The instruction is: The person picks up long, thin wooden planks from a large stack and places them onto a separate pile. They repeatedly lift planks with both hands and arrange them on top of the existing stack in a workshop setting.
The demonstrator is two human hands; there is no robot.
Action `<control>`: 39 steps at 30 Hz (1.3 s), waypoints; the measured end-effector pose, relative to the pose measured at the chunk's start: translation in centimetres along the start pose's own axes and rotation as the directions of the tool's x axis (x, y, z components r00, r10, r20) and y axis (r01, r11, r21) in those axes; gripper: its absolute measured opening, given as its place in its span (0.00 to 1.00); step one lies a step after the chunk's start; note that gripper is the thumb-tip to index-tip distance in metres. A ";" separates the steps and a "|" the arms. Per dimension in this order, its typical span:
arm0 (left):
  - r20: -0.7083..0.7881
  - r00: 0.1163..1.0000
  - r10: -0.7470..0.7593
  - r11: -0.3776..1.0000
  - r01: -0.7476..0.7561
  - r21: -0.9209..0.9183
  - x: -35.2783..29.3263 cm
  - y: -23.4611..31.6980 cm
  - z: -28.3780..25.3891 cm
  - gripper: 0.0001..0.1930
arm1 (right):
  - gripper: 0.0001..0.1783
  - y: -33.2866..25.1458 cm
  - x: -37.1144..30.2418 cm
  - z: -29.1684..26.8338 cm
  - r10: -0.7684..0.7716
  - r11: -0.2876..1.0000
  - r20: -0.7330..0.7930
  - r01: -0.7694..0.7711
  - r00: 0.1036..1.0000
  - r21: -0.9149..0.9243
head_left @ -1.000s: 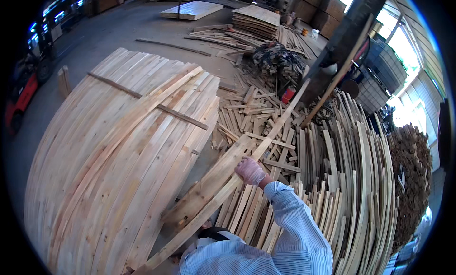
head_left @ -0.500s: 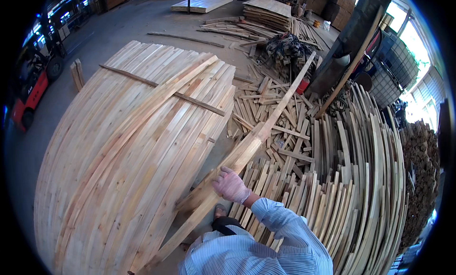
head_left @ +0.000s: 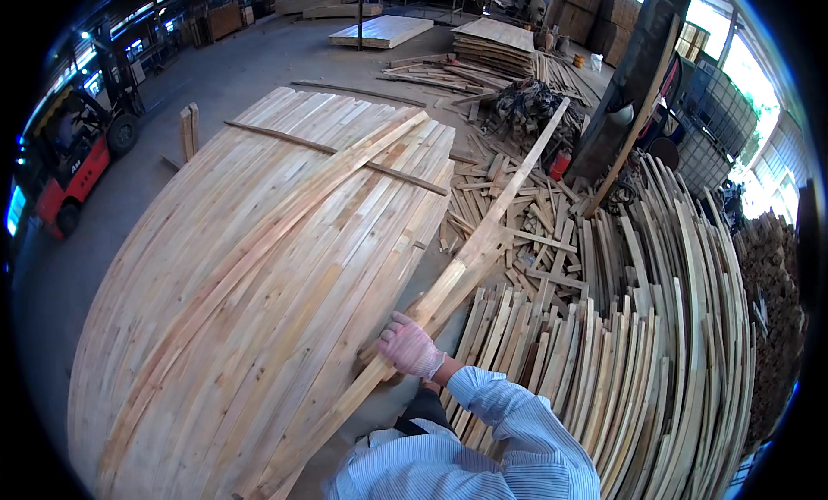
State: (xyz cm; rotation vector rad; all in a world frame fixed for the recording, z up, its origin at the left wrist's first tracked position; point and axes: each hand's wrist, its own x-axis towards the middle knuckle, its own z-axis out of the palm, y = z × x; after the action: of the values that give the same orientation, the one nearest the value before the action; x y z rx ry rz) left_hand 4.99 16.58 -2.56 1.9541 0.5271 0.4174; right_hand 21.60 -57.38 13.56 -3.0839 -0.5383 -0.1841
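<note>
My right hand [head_left: 410,348], in a pinkish work glove, is wrapped round a long pale wooden strip [head_left: 509,194]. The strip slants from the far right middle down to the lower left, along the right edge of a broad stack of planed boards [head_left: 259,258]. Beside and partly under it lies another, shorter-looking piece of wood [head_left: 457,293], near my hand. My left hand is out of sight. Across the stack lie a long loose board [head_left: 285,215] and a thin dark batten [head_left: 336,150].
Rows of upright-looking long strips [head_left: 552,353] crowd the right side. Beyond them are scattered offcuts [head_left: 552,232], a red container [head_left: 560,164] and a steel pillar [head_left: 634,77]. A red forklift [head_left: 82,168] with a person seated stands at the left.
My view has shifted, so the stack appears farther right. My right hand, still gripping the strip, has moved left towards the stack, and the strip's near part now overlaps the stack's edge more.
</note>
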 end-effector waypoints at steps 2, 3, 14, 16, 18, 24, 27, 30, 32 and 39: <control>-0.046 0.987 -0.156 0.988 0.157 0.001 0.9 0.6 -1.4 0.23 | 0.06 -2.2 0.1 0.3 -0.001 1.000 0.022 0.001 1.000 -0.008; -0.049 0.982 -0.185 0.982 0.186 0.016 1.3 0.6 -2.3 0.22 | 0.05 -3.3 0.3 0.1 -0.005 1.000 0.015 0.004 1.000 0.011; 0.476 0.825 -0.306 0.086 0.522 -0.849 -6.2 13.2 15.2 0.22 | 0.12 -11.9 3.3 -0.4 -0.193 0.963 -0.085 0.205 0.978 0.176; 0.472 0.853 -0.223 -0.037 0.476 -0.878 -8.3 15.4 17.0 0.23 | 0.18 -13.9 3.4 -2.0 -0.260 0.953 0.023 0.252 0.965 0.170; 0.417 0.837 -0.354 -0.183 0.375 -0.909 -9.7 18.5 17.5 0.24 | 0.20 -13.5 3.1 -1.8 -0.381 0.885 -0.063 0.384 0.922 0.264; 0.308 0.748 -0.588 -0.346 0.111 -0.931 -9.3 17.5 22.2 0.22 | 0.29 14.7 -5.4 2.0 -0.139 0.960 0.546 0.248 0.826 -0.131; 0.224 0.671 -0.707 -0.221 0.091 -0.971 -11.4 19.5 22.5 0.21 | 0.30 20.2 -5.2 2.1 -0.053 0.955 0.501 0.190 0.864 -0.226; 0.253 0.708 -0.659 -0.269 0.093 -0.959 -13.1 15.4 23.0 0.22 | 0.28 20.5 -6.4 1.7 -0.026 0.972 0.453 0.129 0.891 -0.197; 0.240 0.701 -0.672 -0.253 0.087 -0.964 -13.6 18.0 23.2 0.23 | 0.27 20.6 -6.5 2.2 -0.036 0.977 0.460 0.128 0.887 -0.170; 0.109 0.709 -0.697 -0.166 -0.011 -0.986 -16.8 12.6 18.8 0.22 | 0.25 20.4 -4.6 5.8 -0.105 0.983 0.490 0.165 0.865 -0.080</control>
State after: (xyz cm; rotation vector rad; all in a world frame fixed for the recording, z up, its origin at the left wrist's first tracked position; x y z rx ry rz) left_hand 2.59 -11.32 0.08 0.0312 0.7724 0.6560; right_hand 24.83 -77.96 7.56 -3.1995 -0.7790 0.6020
